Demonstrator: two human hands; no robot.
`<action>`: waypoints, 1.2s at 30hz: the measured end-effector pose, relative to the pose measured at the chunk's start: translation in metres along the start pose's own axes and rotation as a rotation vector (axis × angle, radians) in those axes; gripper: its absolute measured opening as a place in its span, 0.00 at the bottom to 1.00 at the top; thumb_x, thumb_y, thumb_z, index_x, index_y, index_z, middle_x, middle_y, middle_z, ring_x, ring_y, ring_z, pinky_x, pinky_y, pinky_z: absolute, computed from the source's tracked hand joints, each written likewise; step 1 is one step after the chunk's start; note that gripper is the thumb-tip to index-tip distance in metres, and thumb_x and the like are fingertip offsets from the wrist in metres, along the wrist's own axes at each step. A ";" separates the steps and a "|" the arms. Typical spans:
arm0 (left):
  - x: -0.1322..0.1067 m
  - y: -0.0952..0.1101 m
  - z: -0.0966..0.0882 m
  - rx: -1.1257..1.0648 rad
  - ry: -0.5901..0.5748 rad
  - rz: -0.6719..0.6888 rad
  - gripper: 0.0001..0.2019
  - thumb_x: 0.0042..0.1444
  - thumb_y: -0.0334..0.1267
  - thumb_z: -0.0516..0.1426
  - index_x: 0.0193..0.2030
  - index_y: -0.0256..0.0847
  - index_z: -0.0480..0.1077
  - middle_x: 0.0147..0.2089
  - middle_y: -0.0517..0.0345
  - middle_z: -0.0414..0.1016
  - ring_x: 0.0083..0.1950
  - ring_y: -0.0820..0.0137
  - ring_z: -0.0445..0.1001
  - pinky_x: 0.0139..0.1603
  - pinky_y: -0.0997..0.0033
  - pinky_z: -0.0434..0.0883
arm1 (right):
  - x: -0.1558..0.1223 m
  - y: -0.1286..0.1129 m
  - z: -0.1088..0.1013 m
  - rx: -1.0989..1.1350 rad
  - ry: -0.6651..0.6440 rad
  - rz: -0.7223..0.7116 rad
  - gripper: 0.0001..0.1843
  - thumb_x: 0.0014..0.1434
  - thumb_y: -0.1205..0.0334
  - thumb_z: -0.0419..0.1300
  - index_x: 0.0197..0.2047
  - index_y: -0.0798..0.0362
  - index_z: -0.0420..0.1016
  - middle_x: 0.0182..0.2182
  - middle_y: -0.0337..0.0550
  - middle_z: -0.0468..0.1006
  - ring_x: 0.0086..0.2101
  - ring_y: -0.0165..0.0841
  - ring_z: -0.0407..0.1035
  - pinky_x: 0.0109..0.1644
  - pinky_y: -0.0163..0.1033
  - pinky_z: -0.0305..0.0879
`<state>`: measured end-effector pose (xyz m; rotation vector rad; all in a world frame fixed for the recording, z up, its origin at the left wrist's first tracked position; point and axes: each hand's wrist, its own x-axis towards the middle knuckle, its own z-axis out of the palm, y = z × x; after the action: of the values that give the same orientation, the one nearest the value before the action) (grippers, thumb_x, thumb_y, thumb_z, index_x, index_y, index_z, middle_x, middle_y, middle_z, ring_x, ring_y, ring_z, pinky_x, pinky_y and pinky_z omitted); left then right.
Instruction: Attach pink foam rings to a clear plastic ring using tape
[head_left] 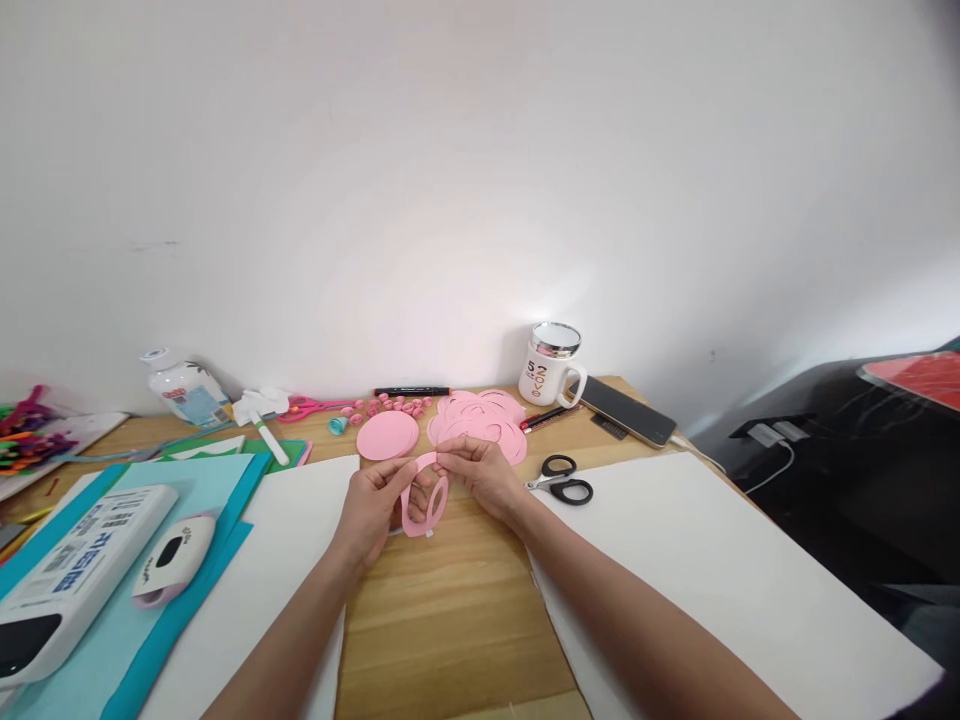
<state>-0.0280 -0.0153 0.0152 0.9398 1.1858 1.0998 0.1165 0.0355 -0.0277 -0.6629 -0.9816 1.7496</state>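
One pink paper cut-out (415, 525), over the tabletop (442, 630), pinched in the grip of both left hand (373, 506) and right hand (484, 475). Just beyond: one stack of pink paper discs (386, 436) and one heap of pink paper offcuts (480, 425), pieces overlapping, uncountable. Scissors, two: one black-handled pair (557, 486), near the right hand; one pink-handled pair (319, 405). One white mug (541, 378). One smartphone (630, 412).

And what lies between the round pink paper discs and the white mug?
A heap of cut pink paper lies between the discs and the mug in the head view.
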 end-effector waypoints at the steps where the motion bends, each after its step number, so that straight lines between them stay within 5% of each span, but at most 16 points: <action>1: 0.000 0.000 0.000 0.001 0.003 -0.005 0.13 0.44 0.44 0.60 0.24 0.34 0.71 0.16 0.58 0.70 0.15 0.75 0.65 0.16 0.77 0.63 | 0.000 0.000 0.000 -0.008 -0.006 -0.011 0.12 0.39 0.62 0.68 0.29 0.55 0.74 0.22 0.38 0.75 0.25 0.28 0.67 0.33 0.36 0.61; 7: -0.001 0.001 0.001 0.002 -0.001 -0.008 0.14 0.42 0.45 0.60 0.24 0.33 0.71 0.15 0.58 0.70 0.15 0.74 0.66 0.16 0.76 0.64 | -0.001 -0.004 0.004 -0.044 0.009 -0.040 0.10 0.38 0.63 0.68 0.24 0.56 0.72 0.19 0.35 0.72 0.22 0.24 0.63 0.29 0.33 0.58; 16: 0.001 0.000 0.000 -0.018 0.024 0.020 0.13 0.43 0.44 0.60 0.24 0.34 0.71 0.15 0.59 0.70 0.15 0.76 0.64 0.16 0.79 0.62 | 0.001 -0.001 0.001 0.050 0.035 -0.011 0.11 0.39 0.64 0.68 0.29 0.56 0.75 0.25 0.39 0.76 0.28 0.28 0.68 0.38 0.36 0.62; 26: -0.001 0.002 0.004 0.004 -0.016 0.002 0.13 0.43 0.45 0.60 0.23 0.34 0.71 0.16 0.58 0.71 0.16 0.74 0.66 0.18 0.76 0.65 | 0.000 -0.002 0.001 -0.053 -0.013 -0.060 0.08 0.40 0.63 0.67 0.26 0.55 0.74 0.20 0.36 0.72 0.23 0.25 0.63 0.30 0.33 0.60; 36: 0.002 -0.001 -0.001 -0.062 0.030 -0.004 0.13 0.42 0.44 0.61 0.25 0.34 0.72 0.18 0.58 0.72 0.18 0.74 0.68 0.21 0.75 0.66 | -0.001 -0.004 0.002 0.005 -0.012 -0.009 0.13 0.38 0.61 0.68 0.30 0.55 0.75 0.24 0.39 0.75 0.27 0.29 0.68 0.36 0.37 0.63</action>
<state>-0.0285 -0.0133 0.0134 0.8757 1.1708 1.1447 0.1170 0.0346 -0.0231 -0.6451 -0.9867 1.7493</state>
